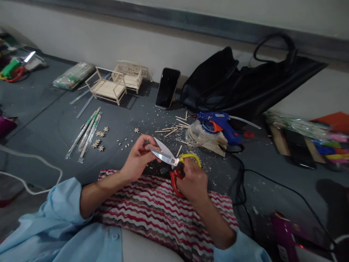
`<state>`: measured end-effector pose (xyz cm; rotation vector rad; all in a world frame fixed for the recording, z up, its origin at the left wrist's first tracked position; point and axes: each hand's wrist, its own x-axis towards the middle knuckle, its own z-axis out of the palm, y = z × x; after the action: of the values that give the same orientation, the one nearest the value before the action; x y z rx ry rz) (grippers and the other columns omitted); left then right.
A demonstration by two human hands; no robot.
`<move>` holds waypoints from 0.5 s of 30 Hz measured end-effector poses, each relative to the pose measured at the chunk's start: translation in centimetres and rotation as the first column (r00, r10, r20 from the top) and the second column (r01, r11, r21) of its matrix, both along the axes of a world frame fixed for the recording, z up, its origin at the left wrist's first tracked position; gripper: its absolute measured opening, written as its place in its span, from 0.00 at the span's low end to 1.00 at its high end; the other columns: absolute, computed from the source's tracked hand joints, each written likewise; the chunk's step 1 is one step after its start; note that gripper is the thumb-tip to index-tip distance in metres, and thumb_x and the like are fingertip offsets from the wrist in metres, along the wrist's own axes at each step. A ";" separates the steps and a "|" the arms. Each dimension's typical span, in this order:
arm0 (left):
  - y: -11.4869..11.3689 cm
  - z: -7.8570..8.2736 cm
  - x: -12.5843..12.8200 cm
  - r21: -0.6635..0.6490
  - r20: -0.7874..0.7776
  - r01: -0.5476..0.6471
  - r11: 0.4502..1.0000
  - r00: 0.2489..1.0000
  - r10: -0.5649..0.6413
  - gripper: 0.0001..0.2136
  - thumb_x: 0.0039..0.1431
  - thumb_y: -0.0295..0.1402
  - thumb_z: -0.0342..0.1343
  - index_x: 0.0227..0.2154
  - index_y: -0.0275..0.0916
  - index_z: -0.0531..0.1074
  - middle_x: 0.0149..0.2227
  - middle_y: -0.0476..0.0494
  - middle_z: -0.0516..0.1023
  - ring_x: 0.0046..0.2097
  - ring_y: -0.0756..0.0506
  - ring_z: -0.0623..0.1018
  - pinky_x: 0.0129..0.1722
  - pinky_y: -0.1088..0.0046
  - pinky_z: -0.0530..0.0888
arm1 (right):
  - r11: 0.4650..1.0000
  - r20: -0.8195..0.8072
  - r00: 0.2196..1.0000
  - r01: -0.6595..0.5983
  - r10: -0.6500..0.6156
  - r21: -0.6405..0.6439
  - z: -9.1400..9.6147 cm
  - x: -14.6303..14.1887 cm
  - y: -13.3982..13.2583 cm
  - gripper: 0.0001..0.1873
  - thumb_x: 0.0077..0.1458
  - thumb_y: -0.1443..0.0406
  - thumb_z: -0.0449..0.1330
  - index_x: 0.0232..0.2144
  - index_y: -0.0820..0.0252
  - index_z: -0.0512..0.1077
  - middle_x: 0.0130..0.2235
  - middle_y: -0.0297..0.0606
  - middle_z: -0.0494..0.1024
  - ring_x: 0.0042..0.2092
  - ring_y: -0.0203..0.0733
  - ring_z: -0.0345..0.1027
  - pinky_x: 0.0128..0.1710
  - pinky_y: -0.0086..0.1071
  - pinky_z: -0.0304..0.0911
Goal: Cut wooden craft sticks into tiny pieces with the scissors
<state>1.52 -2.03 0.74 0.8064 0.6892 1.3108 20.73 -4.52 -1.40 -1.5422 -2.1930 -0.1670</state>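
Note:
My right hand [194,177] grips a pair of scissors [165,157] by its yellow and red handles. The blades point left and stand slightly apart. Fingers and thumb of my left hand [139,157] are pinched together at the blade tips; whatever they hold is too small or hidden to make out. Just left of that hand lie tiny white cut bits [125,145] and small flower-shaped wooden pieces [100,134]. Beyond the blades, thin wooden sticks [170,130] are scattered among shavings.
Two miniature wooden benches [109,89] stand by the wall near an upright phone [167,88]. A blue glue gun [218,122] rests at right, its black cable [242,178] trailing. Wrapped sticks [88,133] lie left. A black bag [231,83] leans behind; striped cloth [163,214] covers my lap.

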 end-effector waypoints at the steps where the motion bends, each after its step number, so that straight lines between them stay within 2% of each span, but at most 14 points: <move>1: 0.0 0.0 0.0 -0.003 -0.003 -0.002 1.000 1.000 0.002 0.17 0.48 0.34 0.67 0.35 0.40 0.64 0.26 0.54 0.77 0.26 0.52 0.76 0.31 0.76 0.72 | 1.000 0.006 1.000 0.003 -0.003 -0.001 -0.1 0.0 -0.1 0.05 0.50 0.65 0.53 0.32 0.59 0.64 0.25 0.35 0.68 0.28 0.41 0.63 0.28 0.32 0.54; 9: -0.1 0.1 0.0 -0.015 -0.016 -0.002 1.000 1.000 0.001 0.17 0.48 0.33 0.67 0.35 0.40 0.63 0.27 0.53 0.77 0.26 0.52 0.76 0.31 0.76 0.72 | 0.996 0.089 0.992 0.086 -0.087 0.010 0.1 -0.4 -0.2 0.06 0.50 0.66 0.53 0.34 0.58 0.64 0.27 0.38 0.70 0.32 0.44 0.66 0.30 0.33 0.56; 15: 0.0 0.0 0.0 -0.013 -0.025 -0.013 1.000 1.000 0.013 0.16 0.48 0.32 0.66 0.35 0.40 0.64 0.27 0.53 0.77 0.26 0.52 0.76 0.31 0.76 0.72 | 0.998 0.066 0.996 0.054 -0.055 0.022 0.3 -0.2 -0.1 0.08 0.50 0.65 0.54 0.35 0.60 0.66 0.27 0.38 0.71 0.32 0.44 0.67 0.30 0.33 0.56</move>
<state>1.56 -2.04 0.77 0.8103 0.7227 1.3086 20.52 -4.64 -1.12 -1.6082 -2.1944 -0.2605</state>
